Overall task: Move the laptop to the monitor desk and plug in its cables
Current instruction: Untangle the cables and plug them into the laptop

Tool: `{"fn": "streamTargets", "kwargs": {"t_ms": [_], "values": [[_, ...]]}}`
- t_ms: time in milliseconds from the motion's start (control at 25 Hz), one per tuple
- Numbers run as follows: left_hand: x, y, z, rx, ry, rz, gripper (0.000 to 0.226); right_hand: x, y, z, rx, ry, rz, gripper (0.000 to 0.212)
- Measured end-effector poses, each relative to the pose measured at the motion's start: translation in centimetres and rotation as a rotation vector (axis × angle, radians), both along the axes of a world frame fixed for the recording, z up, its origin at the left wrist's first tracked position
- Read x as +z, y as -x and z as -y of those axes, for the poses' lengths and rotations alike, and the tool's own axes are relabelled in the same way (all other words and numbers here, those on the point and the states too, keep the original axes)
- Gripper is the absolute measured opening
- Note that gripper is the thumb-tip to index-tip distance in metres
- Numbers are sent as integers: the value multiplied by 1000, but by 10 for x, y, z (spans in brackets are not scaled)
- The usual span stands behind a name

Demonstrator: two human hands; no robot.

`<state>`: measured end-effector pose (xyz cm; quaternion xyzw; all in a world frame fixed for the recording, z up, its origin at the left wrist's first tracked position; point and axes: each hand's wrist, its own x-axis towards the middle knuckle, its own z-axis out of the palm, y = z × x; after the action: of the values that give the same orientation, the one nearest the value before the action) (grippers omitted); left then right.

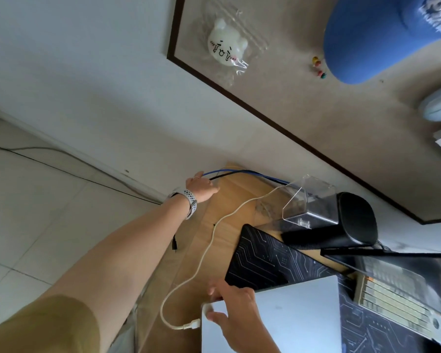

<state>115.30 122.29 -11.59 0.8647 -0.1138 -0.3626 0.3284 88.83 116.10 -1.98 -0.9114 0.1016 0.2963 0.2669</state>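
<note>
With the laptop (290,314) already laid on the desk (229,200) at five o'clock and steadied by the right hand (229,309), the blue and black cables (229,173) at twelve o'clock are gripped by the left hand (200,186), so next they must be pulled over and plugged in.

Blue cap (382,34) print: we see white lettering at the top right edge, upside down and cut off by the frame; we cannot read a word of it.
White cat figure in clear bag (227,45): we see a drawn face only, no letters.
Keyboard (397,304) keys: legends too blurred for us to read.
</note>
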Motion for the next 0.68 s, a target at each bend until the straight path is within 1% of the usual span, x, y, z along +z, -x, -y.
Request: {"fn": "streamTargets", "kwargs": {"t_ms": [120,240,320,400,480,520,600,680], "values": [[-7,-9,2,61,21,-62,48,-4,-2,1,-11,0,-47,30],[-7,-11,2,104,45,-98,53,-4,-5,3,-18,-7,-51,29],[-7,-12,0,72,42,-136,47,0,-9,5,-6,-27,-93,34],[-9,-14,-3,27,21,-119,37,6,-14,9,-11,-117,-129,36],[-10,-17,-3,22,0,-47,26,11,-23,16,-136,-235,-103,29],[-9,-18,-3,35,1,-19,20,11,-28,20,-219,-250,-72,24],[0,-20,-4,75,54,17,17,5,-38,24,-323,-217,-19,20],[16,-22,-8,115,168,19,20,-2,-49,20,-366,-184,24,23]]}}
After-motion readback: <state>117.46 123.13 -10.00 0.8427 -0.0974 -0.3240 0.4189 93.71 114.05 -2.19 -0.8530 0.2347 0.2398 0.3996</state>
